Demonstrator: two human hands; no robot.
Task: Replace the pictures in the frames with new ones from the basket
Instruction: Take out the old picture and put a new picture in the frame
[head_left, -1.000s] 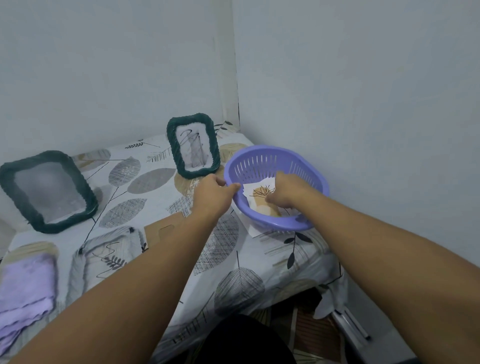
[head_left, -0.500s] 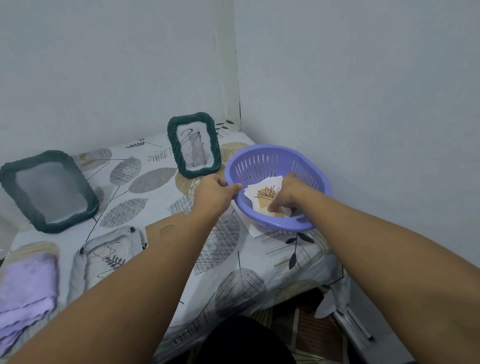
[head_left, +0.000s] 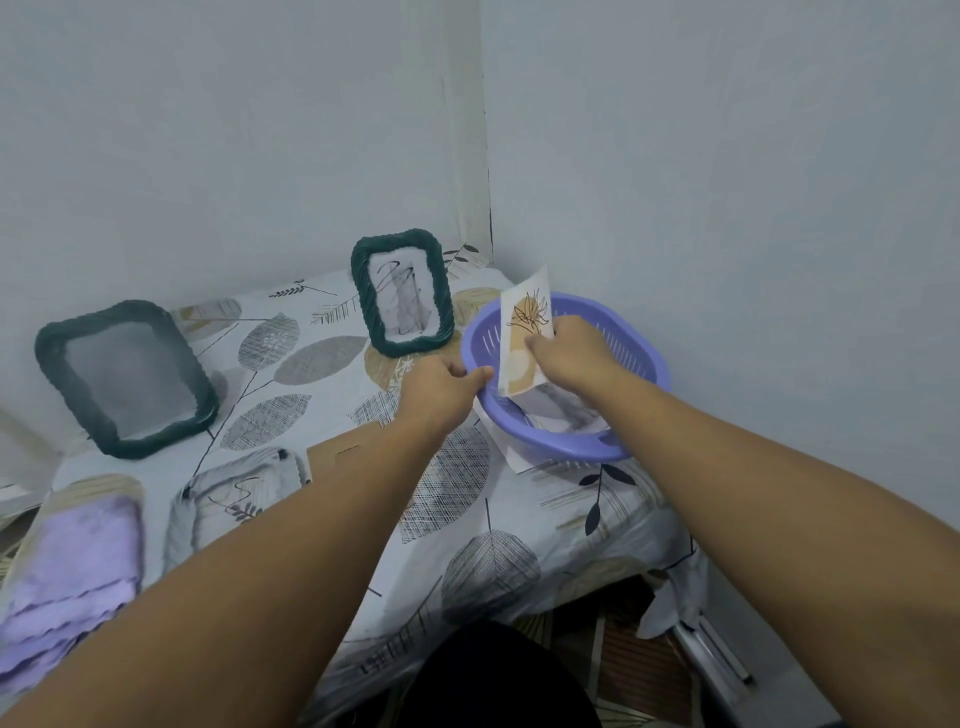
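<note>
A purple plastic basket (head_left: 631, 364) stands at the table's far right corner. My left hand (head_left: 441, 387) grips its near left rim. My right hand (head_left: 569, 353) pinches a picture (head_left: 522, 332) with a brown leaf drawing and holds it upright above the basket. More white paper (head_left: 558, 413) lies inside. A small dark green frame (head_left: 400, 299) with a scribbled picture stands just left of the basket. A larger dark green frame (head_left: 127, 379) leans at the far left.
The table carries a leaf-print cloth (head_left: 322, 364). A folded purple towel (head_left: 72, 566) lies at the near left, beside a clear frame pane (head_left: 234, 499) and a brown backing board (head_left: 332, 452). Walls close in behind and to the right.
My right hand has lifted the leaf picture out of the basket and turned it upright. My left hand has stayed on the basket's rim.
</note>
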